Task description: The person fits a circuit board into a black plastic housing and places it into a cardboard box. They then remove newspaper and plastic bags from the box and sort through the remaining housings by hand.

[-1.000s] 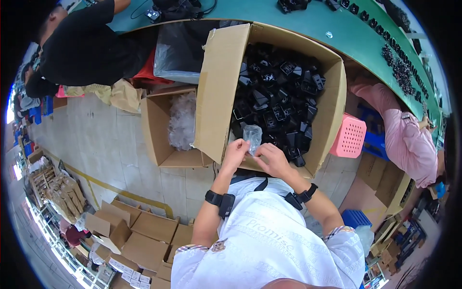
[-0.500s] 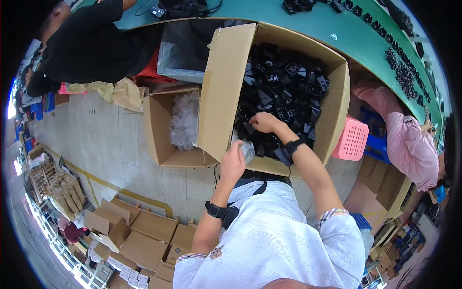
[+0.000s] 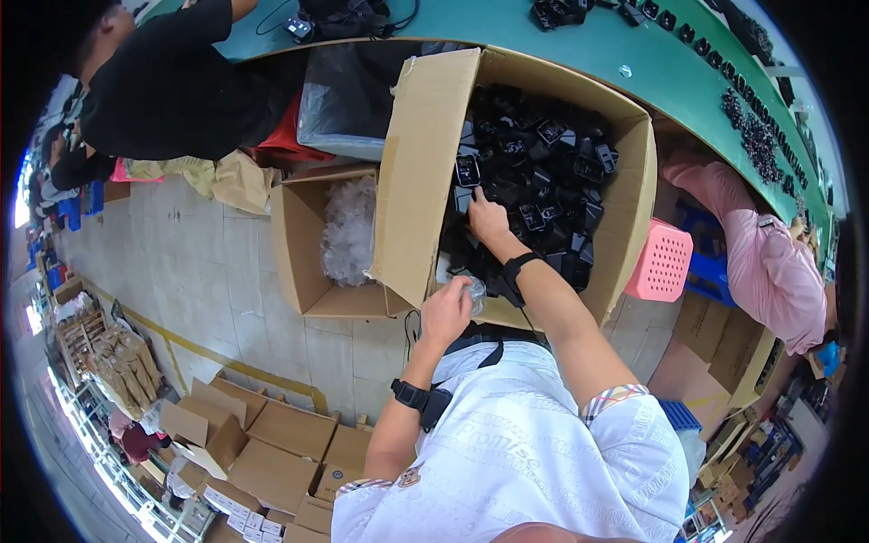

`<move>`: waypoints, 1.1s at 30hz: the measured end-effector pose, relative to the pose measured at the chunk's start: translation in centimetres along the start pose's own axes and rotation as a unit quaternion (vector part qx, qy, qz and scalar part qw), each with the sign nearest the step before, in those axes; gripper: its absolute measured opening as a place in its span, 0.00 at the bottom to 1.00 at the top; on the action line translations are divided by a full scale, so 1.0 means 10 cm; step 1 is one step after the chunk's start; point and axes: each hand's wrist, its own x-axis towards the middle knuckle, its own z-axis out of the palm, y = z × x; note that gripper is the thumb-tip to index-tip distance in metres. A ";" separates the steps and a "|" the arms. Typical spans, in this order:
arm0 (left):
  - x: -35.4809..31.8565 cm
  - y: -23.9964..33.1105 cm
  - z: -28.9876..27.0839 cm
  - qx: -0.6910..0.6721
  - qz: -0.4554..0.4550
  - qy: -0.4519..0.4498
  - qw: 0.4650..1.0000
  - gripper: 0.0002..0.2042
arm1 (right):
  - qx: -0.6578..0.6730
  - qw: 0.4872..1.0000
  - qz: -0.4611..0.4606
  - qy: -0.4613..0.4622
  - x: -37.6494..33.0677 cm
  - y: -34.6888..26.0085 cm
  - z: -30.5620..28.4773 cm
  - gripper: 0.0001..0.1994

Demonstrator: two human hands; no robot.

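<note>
My left hand (image 3: pixel 447 314) is closed round clear plastic pieces (image 3: pixel 475 293), just above the near edge of a large cardboard box (image 3: pixel 641 172). Inside that box lies a heap of small black plastic cases (image 3: pixel 534 176), some with square framed faces. Reaching into its left side, my right hand (image 3: pixel 490 220) has its fingertips together at a black square-faced case (image 3: pixel 467 170), which it seems to pinch by the lower end. The fingers partly hide where they meet it.
A smaller carton (image 3: pixel 294 240) with clear plastic pieces (image 3: pixel 348 231) stands left of the big box's raised flap (image 3: pixel 425 163). Beyond runs a green worktable (image 3: pixel 597 50). A pink perforated basket (image 3: pixel 659 261) sits right. Two people work nearby, in black (image 3: pixel 181 86) and pink (image 3: pixel 769 262).
My right hand has shifted within the box, and a square-faced black case now shows at its fingertips. My left hand has moved slightly right and down, still with the clear plastic.
</note>
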 end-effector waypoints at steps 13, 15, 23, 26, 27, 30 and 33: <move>0.00 0.01 0.00 -0.003 0.001 0.005 1.000 0.07 | 0.023 0.999 0.045 -0.011 -0.08 -0.25 -0.12 0.35; 0.01 0.02 0.02 0.008 0.005 -0.003 1.000 0.07 | 0.047 0.995 0.086 -0.037 -0.01 -0.28 -0.01 0.34; 0.00 0.04 0.01 -0.002 0.005 -0.008 1.000 0.08 | 0.211 0.965 -0.028 0.151 -0.29 0.03 0.11 0.31; 0.03 0.03 -0.01 -0.012 0.000 -0.024 1.000 0.08 | 0.259 0.949 0.006 0.177 -0.43 0.01 0.01 0.30; 0.04 0.02 -0.01 -0.024 -0.003 -0.028 0.999 0.09 | 0.256 0.950 0.007 0.179 -0.49 0.00 -0.08 0.30; 0.09 -0.05 0.02 -0.095 -0.055 -0.036 0.993 0.10 | 0.516 0.830 0.045 0.207 -0.75 -0.08 -0.48 0.19; 0.24 -0.19 0.25 -0.288 -0.151 -0.038 0.945 0.14 | 0.720 0.670 0.164 0.082 -1.03 0.10 -0.54 0.12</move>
